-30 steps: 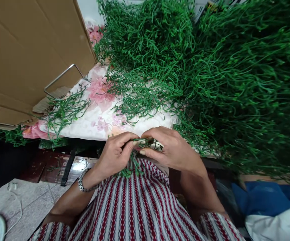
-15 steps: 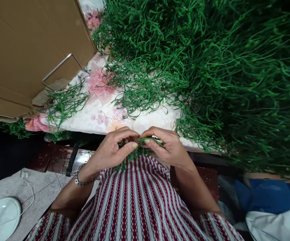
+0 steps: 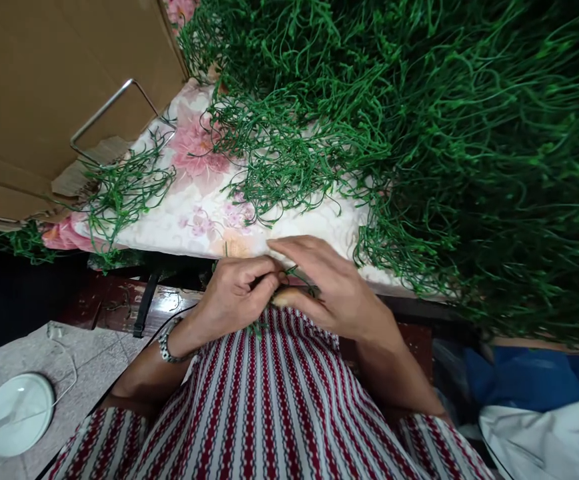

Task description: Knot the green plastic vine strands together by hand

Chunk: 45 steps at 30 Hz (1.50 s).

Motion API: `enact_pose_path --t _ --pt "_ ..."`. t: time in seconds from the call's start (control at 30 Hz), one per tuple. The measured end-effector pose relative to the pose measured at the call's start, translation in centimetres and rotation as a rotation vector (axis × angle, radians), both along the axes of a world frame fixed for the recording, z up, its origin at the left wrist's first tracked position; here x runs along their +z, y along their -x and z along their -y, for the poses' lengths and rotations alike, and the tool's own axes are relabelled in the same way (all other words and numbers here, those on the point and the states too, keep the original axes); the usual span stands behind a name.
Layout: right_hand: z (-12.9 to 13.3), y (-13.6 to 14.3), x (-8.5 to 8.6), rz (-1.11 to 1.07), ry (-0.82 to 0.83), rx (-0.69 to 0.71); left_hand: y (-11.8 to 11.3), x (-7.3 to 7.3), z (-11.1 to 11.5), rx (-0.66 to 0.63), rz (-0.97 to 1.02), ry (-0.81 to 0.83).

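At the table's front edge, my left hand (image 3: 244, 290) is closed in a pinch on thin green stems (image 3: 255, 328), which poke out below and above it and are mostly hidden by the fingers. My right hand (image 3: 337, 293) is beside it, fingers stretched out and thumb apart, the thumb close to the left fingertips. A thin stem piece (image 3: 295, 270) shows in the gap between the right thumb and fingers. Just beyond both hands lies a loose bunch of similar green stems (image 3: 294, 167) on the flowered tablecloth (image 3: 169, 227).
A large heap of green stems (image 3: 469, 133) covers the table's right and back. At left stand a cardboard box (image 3: 69, 67) and a bent metal wire frame (image 3: 102, 113), with a small stem pile (image 3: 129, 190) nearby. A white round lid-like object (image 3: 19, 413) is on the floor.
My right hand has gone from a pinch on the green stem to spread fingers, lifting slightly. The left hand has closed its fingers more tightly around the stems. The view has shifted slightly.
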State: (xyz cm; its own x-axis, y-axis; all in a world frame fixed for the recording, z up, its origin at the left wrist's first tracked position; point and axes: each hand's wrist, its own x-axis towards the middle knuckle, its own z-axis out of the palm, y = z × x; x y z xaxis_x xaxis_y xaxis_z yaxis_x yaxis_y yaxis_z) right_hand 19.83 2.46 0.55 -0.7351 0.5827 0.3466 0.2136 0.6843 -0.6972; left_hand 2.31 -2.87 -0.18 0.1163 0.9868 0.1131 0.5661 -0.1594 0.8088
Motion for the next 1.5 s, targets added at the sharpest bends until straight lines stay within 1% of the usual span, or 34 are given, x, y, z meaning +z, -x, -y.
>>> enact_pose_path --t 0.13,0.23,0.4,0.5,0.57,0.7,0.77,0.83,0.87,0.9,0.93,0.97,1.0,1.1,1.13,1.17,1.23,1.27,1.33,1.4,1.5 --pt "0.6 1.4 -2.2 -0.062 0.029 0.024 0.2 0.1 0.0 -0.075 -0.02 0.002" --pt "0.5 1.2 -3.0 -0.039 -0.052 0.013 0.6 0.0 0.1 -0.14 -0.128 -0.076" --pt "0.6 0.6 -2.6 0.172 -0.201 0.004 0.9 0.2 0.3 -0.24 -0.355 -0.15" --pt "0.8 0.6 -2.1 0.354 -0.257 -0.001 0.8 0.5 0.3 -0.281 -0.506 -0.18" --pt "1.0 0.6 -1.8 0.459 -0.278 0.018 0.8 0.7 0.3 -0.32 -0.566 -0.186" --pt "1.3 0.6 -1.8 0.557 -0.27 0.116 1.1 0.6 0.1 -0.458 -0.592 -0.121" --pt "1.5 0.5 -2.1 0.582 -0.253 0.2 1.4 0.4 0.0 -0.555 -0.571 -0.073" --pt "1.6 0.2 -2.4 0.593 -0.237 0.315 1.8 0.3 -0.1 -0.655 -0.551 -0.033" --pt "1.5 0.0 -2.4 0.585 -0.235 0.355 2.0 0.3 -0.2 -0.701 -0.535 -0.016" --pt "1.3 -0.3 -2.4 0.565 -0.235 0.366 2.2 0.4 -0.3 -0.729 -0.505 0.0" --pt "1.0 -0.6 -2.4 0.528 -0.233 0.341 2.4 0.6 -0.4 -0.73 -0.452 0.021" --pt "0.6 -0.9 -2.2 0.465 -0.22 0.283 2.5 0.8 -0.5 -0.696 -0.373 0.051" --pt "0.2 -1.1 -2.1 0.38 -0.188 0.204 2.5 1.0 -0.7 -0.621 -0.276 0.091" --pt "-0.7 -1.2 -1.6 0.088 -0.008 -0.019 2.2 1.5 -1.2 -0.281 0.044 0.212" --pt "-0.8 -0.9 -1.5 0.012 0.049 -0.075 2.0 1.6 -1.3 -0.2 0.136 0.243" --pt "-0.8 -0.6 -1.5 -0.042 0.087 -0.122 1.7 1.6 -1.4 -0.15 0.218 0.268" --pt "-0.6 0.3 -1.7 -0.09 0.115 -0.191 1.3 1.3 -1.4 -0.114 0.347 0.304" --pt "-0.5 0.7 -1.9 -0.092 0.118 -0.194 1.2 1.1 -1.4 -0.107 0.389 0.315" --pt "-0.3 1.4 -2.2 -0.072 0.126 -0.143 1.0 0.7 -1.3 -0.096 0.426 0.301" --pt "-0.2 1.8 -2.6 -0.06 0.134 -0.08 1.0 0.3 -1.1 -0.091 0.408 0.245" --pt "-0.2 1.9 -2.8 -0.065 0.107 -0.06 1.1 -0.1 -0.7 -0.082 0.348 0.15"
